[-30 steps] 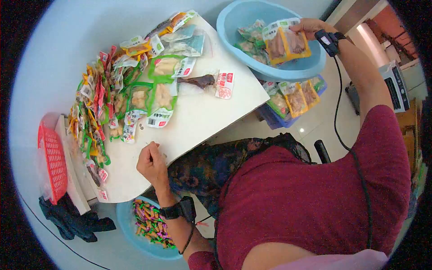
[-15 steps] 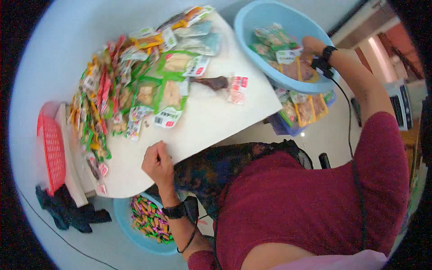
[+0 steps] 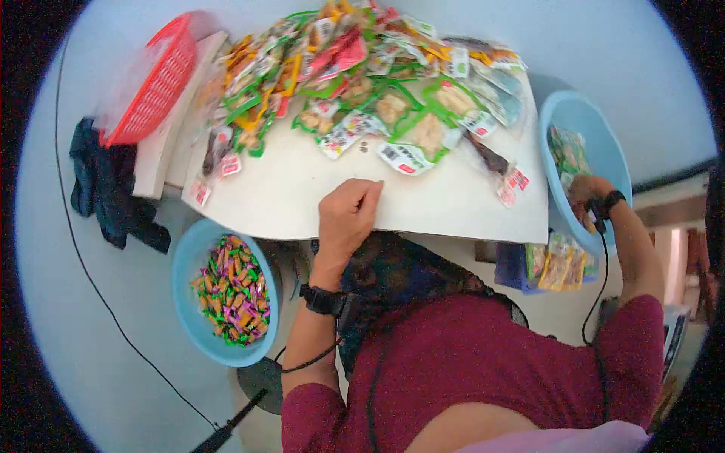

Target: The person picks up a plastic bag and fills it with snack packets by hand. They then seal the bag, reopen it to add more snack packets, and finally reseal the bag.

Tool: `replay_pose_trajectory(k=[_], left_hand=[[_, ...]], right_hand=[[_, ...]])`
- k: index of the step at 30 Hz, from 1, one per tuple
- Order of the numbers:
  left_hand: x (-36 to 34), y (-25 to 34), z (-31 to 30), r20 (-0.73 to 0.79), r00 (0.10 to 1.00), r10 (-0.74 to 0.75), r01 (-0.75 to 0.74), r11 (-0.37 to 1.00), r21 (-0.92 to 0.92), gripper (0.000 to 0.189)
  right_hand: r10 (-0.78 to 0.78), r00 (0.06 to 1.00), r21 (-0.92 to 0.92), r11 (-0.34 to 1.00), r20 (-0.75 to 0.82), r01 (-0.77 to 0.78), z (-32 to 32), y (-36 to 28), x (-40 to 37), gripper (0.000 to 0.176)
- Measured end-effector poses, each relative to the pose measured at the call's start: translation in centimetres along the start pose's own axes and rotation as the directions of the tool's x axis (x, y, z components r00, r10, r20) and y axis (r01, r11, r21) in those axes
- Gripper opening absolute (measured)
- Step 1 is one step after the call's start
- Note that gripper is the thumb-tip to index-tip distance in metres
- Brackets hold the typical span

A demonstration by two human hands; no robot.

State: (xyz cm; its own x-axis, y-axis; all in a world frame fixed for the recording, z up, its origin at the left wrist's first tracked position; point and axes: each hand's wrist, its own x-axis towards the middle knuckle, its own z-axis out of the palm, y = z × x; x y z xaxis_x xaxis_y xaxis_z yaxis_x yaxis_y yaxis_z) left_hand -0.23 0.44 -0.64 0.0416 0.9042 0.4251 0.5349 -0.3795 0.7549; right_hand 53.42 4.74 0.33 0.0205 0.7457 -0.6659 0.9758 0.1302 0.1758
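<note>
My left hand (image 3: 349,215) rests at the front edge of the white table (image 3: 279,204), curled into a loose fist with nothing visible in it. My right hand (image 3: 591,196) reaches down into a light blue basin (image 3: 612,136) at the right. Its fingers are mostly hidden, against a brownish packet. Green-edged food packets (image 3: 568,147) lie in that basin beyond the hand. Nearest my left hand on the table are a green-edged packet of pale food (image 3: 428,137) and a white printed packet (image 3: 351,134). To the right lies a clear packet with a dark brown piece (image 3: 489,157).
A pile of mixed food packets (image 3: 302,64) covers the table's back. A red basket (image 3: 155,90) leans at the left above dark cloth (image 3: 106,181). Below stands a blue tub (image 3: 185,302) of small wrapped snacks (image 3: 234,291). A purple crate (image 3: 515,270) holds packets under the basin.
The view has turned, so the table appears more level and the tub shows fully. My left hand remains curled at the table edge; my right hand stays in the basin, deeper toward its near side.
</note>
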Motion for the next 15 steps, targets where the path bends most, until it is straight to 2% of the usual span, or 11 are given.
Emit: replay_pose_trajectory(k=[2, 5, 7, 8, 10, 11, 13, 15], left_hand=[[0.1, -0.1, 0.0, -0.011, 1.000, 0.021, -0.021, 0.999, -0.035, 0.013], [0.1, -0.2, -0.2, -0.039, 0.998, 0.046, -0.049, 0.995, -0.083, 0.018], [0.1, -0.3, -0.3, -0.028, 0.999, 0.019, -0.022, 0.994, -0.106, 0.020], [0.1, -0.2, -0.5, -0.009, 1.000, -0.006, 0.005, 0.995, -0.104, 0.021], [0.0, -0.1, -0.8, 0.035, 0.998, -0.052, 0.056, 0.993, -0.105, 0.022], [0.1, -0.1, -0.8, 0.045, 0.998, -0.050, 0.055, 0.993, -0.108, 0.023], [-0.1, -0.7, -0.7, 0.062, 0.997, -0.053, 0.060, 0.992, -0.113, 0.026], [-0.3, -1.0, -1.4, 0.078, 0.985, -0.154, 0.167, 0.962, -0.215, 0.026]], right_hand=[[0.148, 0.988, 0.107, 0.984, -0.035, -0.143, -3.5, -2.6, -2.2, 0.027], [0.072, 0.962, 0.307, 0.952, -0.264, 0.013, -6.2, -0.6, 0.5, 0.033], [0.142, 0.867, 0.512, 0.847, -0.478, 0.144, -9.6, -4.0, -0.2, 0.030], [0.073, 0.842, 0.591, 0.745, -0.535, 0.311, -11.2, -6.8, -1.1, 0.027], [-0.026, 0.758, 0.671, 0.446, -0.651, 0.592, -13.8, -14.5, -3.7, 0.021], [-0.076, 0.766, 0.706, 0.340, -0.638, 0.622, -14.6, -17.8, -4.7, 0.020], [-0.292, 0.705, 0.687, 0.178, -0.647, 0.704, -15.2, -23.6, -4.9, 0.020], [-0.436, 0.610, 0.653, 0.066, -0.661, 0.755, -15.4, -29.0, -4.5, 0.019]])
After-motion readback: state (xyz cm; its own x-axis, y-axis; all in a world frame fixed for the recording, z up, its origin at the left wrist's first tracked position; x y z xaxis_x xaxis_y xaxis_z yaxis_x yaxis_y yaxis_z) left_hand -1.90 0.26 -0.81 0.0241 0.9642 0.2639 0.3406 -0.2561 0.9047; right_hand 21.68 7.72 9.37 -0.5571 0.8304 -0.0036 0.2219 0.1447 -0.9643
